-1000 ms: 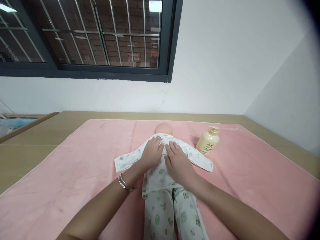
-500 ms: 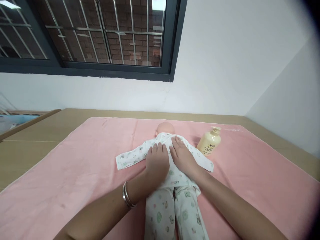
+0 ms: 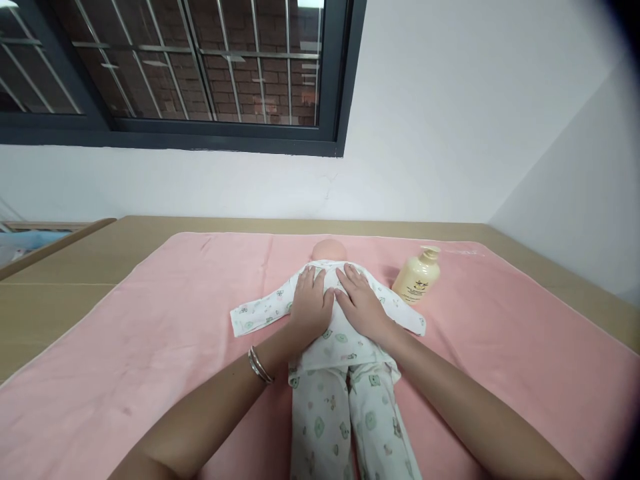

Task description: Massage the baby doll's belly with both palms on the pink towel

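Item: my left hand (image 3: 311,303) and right hand (image 3: 361,303), flat and spread on the white printed-cotton-clad baby doll (image 3: 334,347), mid pink towel (image 3: 150,333); doll fully dressed.

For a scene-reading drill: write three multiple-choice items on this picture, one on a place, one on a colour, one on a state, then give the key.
1. Where does the pump bottle stand?
A. on the pink towel, to the right of the doll
B. on the window sill
C. between the doll's legs

2. What colour is the pump bottle?
A. blue
B. cream yellow
C. black

3. How do the left hand and right hand lie?
A. both lifted clear of the doll
B. one gripping the bottle
C. both flat, palms down, on the doll's upper body

Key: 1 A, it stands upright on the towel beside the doll's spread sleeve; 2 B, body and pump are pale cream; 3 C, the fingers are spread on the printed garment just below the head.
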